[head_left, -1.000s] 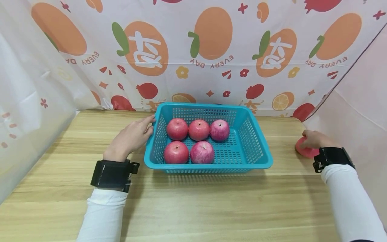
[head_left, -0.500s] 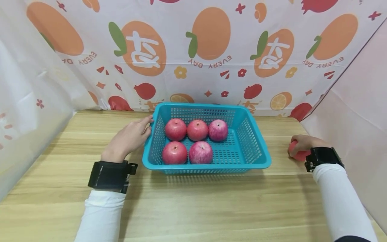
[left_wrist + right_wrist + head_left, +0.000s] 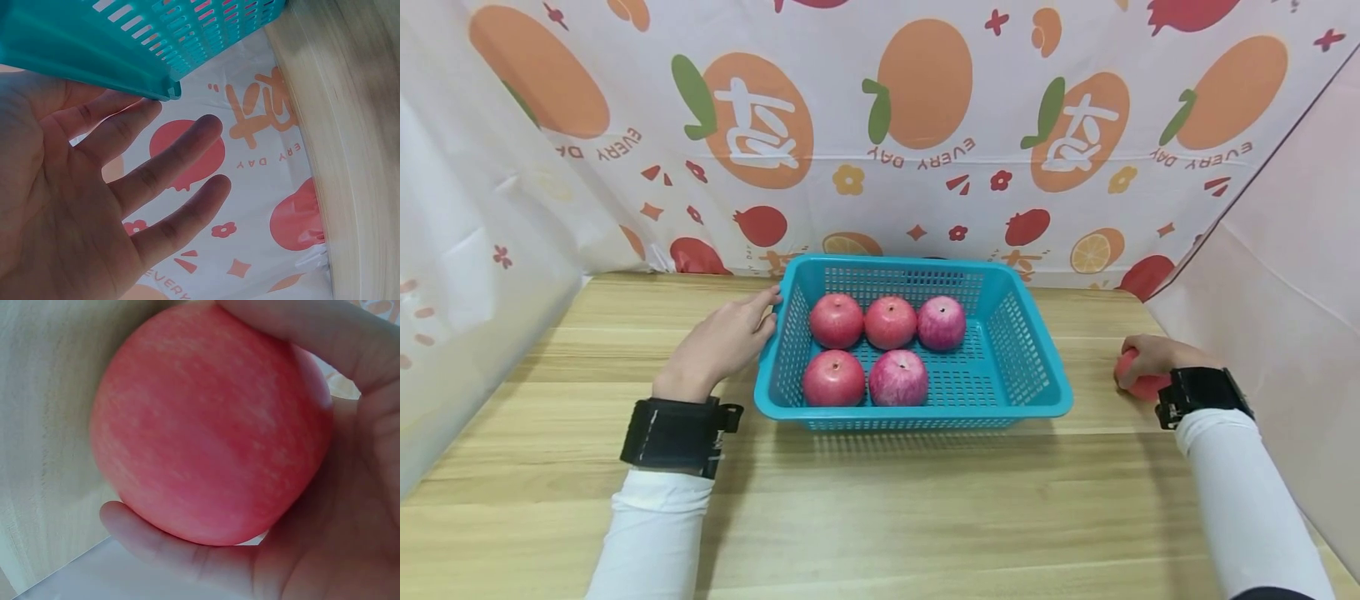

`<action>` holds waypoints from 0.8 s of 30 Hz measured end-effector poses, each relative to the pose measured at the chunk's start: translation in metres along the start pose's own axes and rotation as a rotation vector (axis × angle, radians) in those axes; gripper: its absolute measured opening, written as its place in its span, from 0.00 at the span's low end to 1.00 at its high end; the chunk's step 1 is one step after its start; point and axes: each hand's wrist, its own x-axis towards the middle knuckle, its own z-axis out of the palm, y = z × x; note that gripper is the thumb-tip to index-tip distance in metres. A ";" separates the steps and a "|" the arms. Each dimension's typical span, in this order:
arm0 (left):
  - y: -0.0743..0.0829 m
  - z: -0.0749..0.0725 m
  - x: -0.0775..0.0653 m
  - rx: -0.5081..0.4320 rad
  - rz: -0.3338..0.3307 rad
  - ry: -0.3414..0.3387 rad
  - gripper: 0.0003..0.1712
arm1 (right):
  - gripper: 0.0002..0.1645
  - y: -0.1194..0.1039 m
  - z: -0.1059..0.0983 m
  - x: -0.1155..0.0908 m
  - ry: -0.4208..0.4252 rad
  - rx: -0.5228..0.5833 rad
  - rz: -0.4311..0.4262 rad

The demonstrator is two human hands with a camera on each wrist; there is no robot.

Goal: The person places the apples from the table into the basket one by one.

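At the left end of a blue plastic basket, my left hand touches the rim with its fingertips. In the left wrist view the fingers of that hand are spread and fairly straight, some of them under the basket's rim. Five or so would be a count too many, so several red apples sit inside in two rows, toward the left. Far to the right, my right hand grips a red apple on the table, thumb and fingers curved around its sides. The hand covers part of this apple in the head view.
The basket stands on a light wooden table. Close behind it hangs a white curtain printed with fruit. A pale side panel rises just beyond the right hand.
My right hand and the apple in it have shifted slightly left, then stayed still. The left hand keeps its place at the basket, and the view has shifted a little.
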 end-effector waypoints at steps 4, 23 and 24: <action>0.000 0.000 0.000 0.010 0.004 0.002 0.31 | 0.40 0.002 0.001 0.001 0.010 -0.030 -0.030; -0.001 0.000 0.000 0.023 0.013 0.006 0.30 | 0.41 -0.010 -0.009 -0.002 0.140 0.075 -0.172; -0.001 0.000 0.000 0.023 0.014 0.006 0.30 | 0.40 -0.011 -0.010 -0.003 0.155 0.071 -0.180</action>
